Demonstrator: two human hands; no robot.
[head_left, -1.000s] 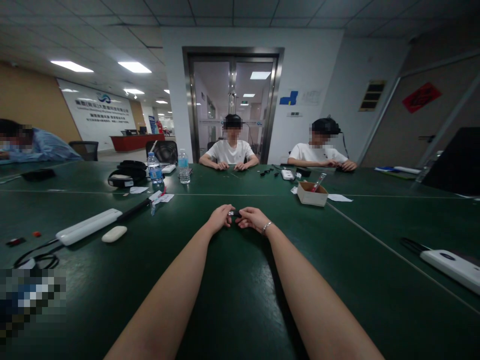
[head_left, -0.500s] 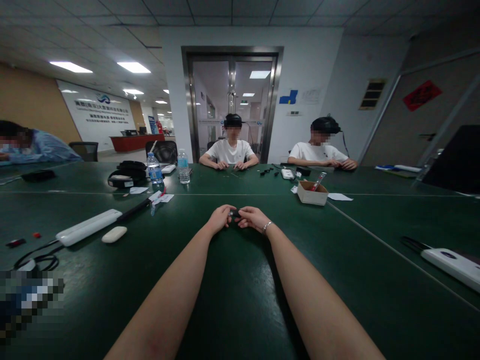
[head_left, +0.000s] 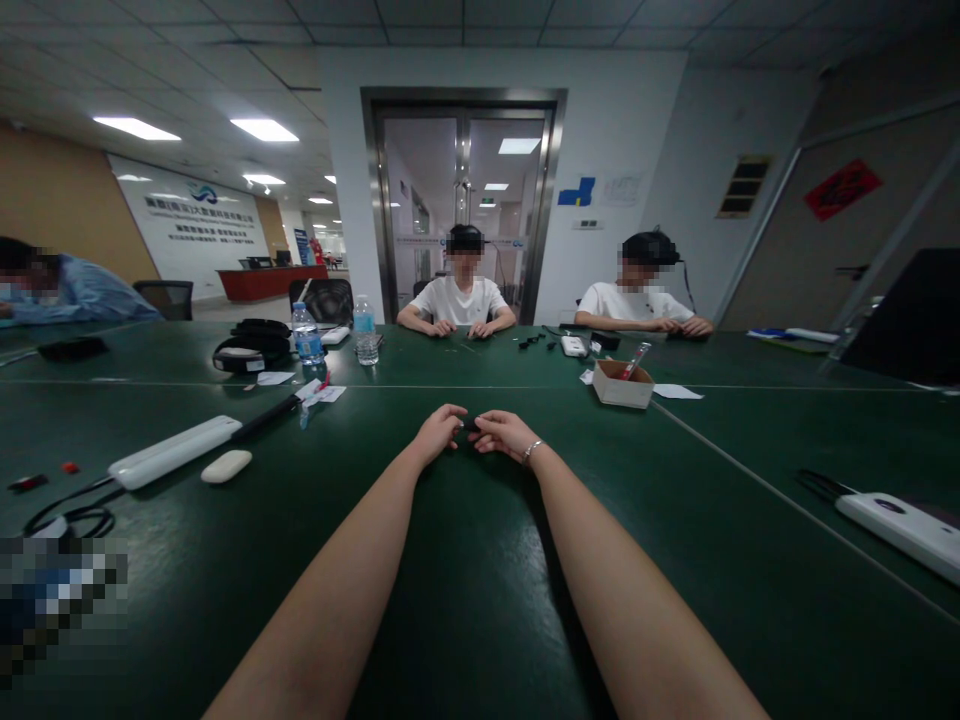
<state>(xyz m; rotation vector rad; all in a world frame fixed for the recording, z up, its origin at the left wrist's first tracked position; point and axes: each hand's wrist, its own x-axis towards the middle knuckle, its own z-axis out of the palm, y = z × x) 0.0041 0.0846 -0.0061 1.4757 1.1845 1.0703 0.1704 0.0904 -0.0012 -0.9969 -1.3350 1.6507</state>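
Over the green table (head_left: 465, 560), straight ahead of me, my two hands meet at a small black object with a silvery end (head_left: 470, 423). My right hand (head_left: 506, 434), a bracelet at its wrist, pinches the black part between thumb and fingers. From the other side my left hand (head_left: 439, 434) has its fingers closed at the silvery end. Fingers cover much of the object, and it is too small for me to tell its exact kind.
An open cardboard box (head_left: 622, 388) stands ahead right. Two water bottles (head_left: 307, 338) stand ahead left. A long white device (head_left: 176, 452) and a white oval object (head_left: 226, 466) lie left; another white device (head_left: 900, 525) lies right. Two people (head_left: 465, 300) sit opposite.
Both hands stay at the same spot, with a little more of the black object showing between them. The whole view has shifted slightly.
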